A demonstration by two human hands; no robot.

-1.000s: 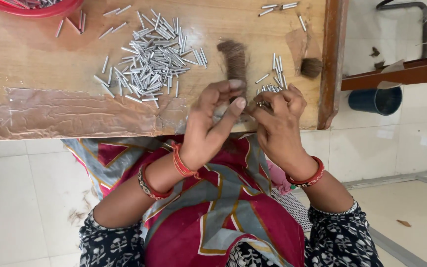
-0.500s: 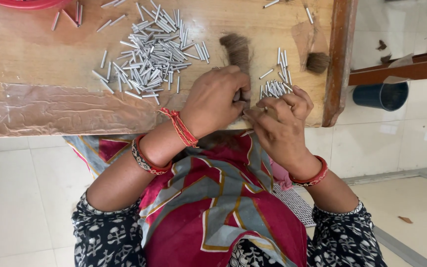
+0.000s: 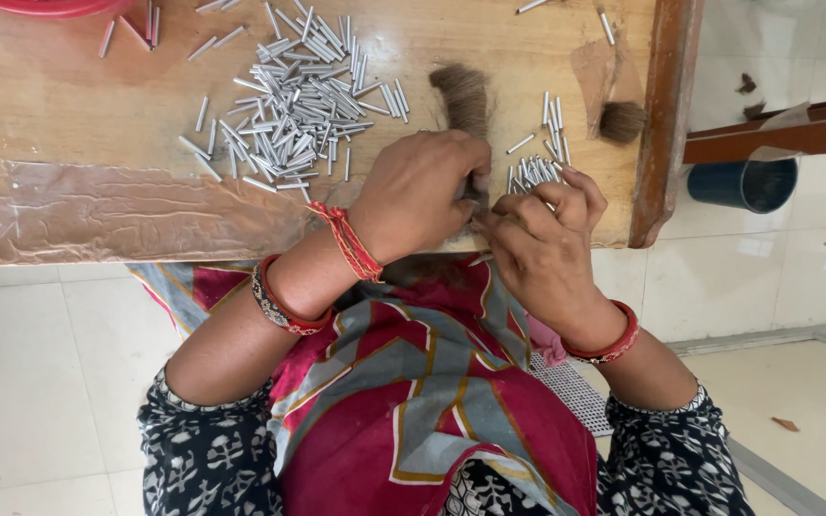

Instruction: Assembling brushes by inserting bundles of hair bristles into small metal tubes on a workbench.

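Note:
My left hand (image 3: pixel 424 194) lies palm down at the near edge of the wooden table (image 3: pixel 69 105), its fingertips closed on the near end of a brown hair tuft (image 3: pixel 462 97) that lies on the table. My right hand (image 3: pixel 545 239) is close beside it, fingers curled around a bunch of small silver metal tubes (image 3: pixel 533 174), thumb and forefinger pinched next to the left fingertips. What sits between the pinched fingers is hidden. A large heap of loose silver tubes (image 3: pixel 298 96) lies on the table left of my hands.
A second brown tuft (image 3: pixel 620 120) lies near the table's right wooden rim (image 3: pixel 666 115). A red dish edge (image 3: pixel 50 8) shows at the top left. Clear plastic sheet (image 3: pixel 126 215) covers the near left edge. A dark blue cup (image 3: pixel 743 183) hangs beyond the rim.
My left hand has moved from raised, fingers up, to palm down on the hair tuft. My right hand has stayed close with the tubes, and the view has shifted slightly.

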